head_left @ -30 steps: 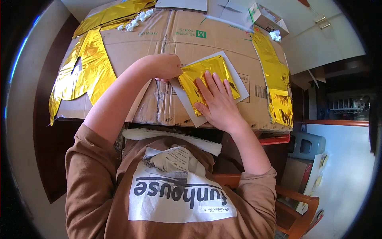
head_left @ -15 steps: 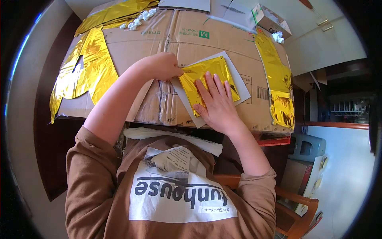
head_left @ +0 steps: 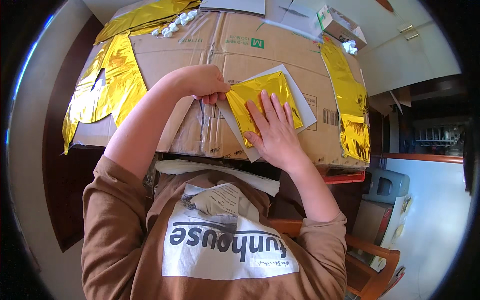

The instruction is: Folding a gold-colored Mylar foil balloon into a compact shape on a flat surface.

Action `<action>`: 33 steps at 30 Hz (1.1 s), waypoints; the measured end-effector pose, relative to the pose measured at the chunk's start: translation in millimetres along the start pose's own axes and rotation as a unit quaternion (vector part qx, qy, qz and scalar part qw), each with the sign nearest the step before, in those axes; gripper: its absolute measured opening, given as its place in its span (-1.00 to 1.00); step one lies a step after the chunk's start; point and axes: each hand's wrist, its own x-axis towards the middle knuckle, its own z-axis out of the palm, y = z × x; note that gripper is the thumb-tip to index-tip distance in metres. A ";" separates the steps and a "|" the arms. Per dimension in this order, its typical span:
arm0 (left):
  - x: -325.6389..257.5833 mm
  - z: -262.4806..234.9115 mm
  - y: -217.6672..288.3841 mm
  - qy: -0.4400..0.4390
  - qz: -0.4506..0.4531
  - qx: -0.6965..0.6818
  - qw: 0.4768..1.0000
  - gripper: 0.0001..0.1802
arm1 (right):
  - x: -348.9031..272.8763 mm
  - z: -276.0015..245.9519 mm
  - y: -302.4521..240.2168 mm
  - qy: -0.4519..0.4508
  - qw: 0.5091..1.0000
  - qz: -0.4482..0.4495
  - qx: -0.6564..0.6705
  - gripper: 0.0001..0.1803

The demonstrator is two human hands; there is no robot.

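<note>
A square of gold foil (head_left: pixel 245 95) lies smooth over a slightly larger white-grey board (head_left: pixel 306 117), turned at an angle on the cardboard surface. My right hand (head_left: pixel 275 132) rests flat on the foil, fingers spread toward its far side. At the foil's left corner, my left hand (head_left: pixel 206 84) is closed, pinching the corner between thumb and fingers. That grip is partly hidden by the curled hand.
The flattened cardboard (head_left: pixel 165 60) covers the table. Torn gold foil (head_left: pixel 112 85) lies at the left, a gold strip (head_left: pixel 347 95) at the right. White crumpled bits (head_left: pixel 175 24), a small open box (head_left: pixel 341 26) and a grey-blue stool (head_left: pixel 387 185) are around.
My left hand has shifted slightly while keeping the foil corner pinched. The foil and board have moved a touch to the right, and the foil looks flatter.
</note>
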 end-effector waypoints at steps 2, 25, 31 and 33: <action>-0.1 0.0 0.2 0.000 0.003 0.023 1.000 -0.58 | 0.2 -0.7 -0.1 -0.005 1.000 -0.002 -0.003 -0.29; -28.9 151.5 -2.3 0.473 0.191 0.233 0.828 -0.02 | 3.9 8.5 -2.6 -0.009 0.999 -0.016 -0.029 -0.21; -27.1 160.5 -14.4 0.450 0.155 0.278 0.834 0.10 | 1.8 -6.6 13.4 -0.024 0.990 -0.019 0.137 -0.14; -28.1 159.2 -11.8 0.441 0.144 0.294 0.836 0.15 | 3.4 -18.1 26.8 -0.009 0.971 0.005 0.240 -0.17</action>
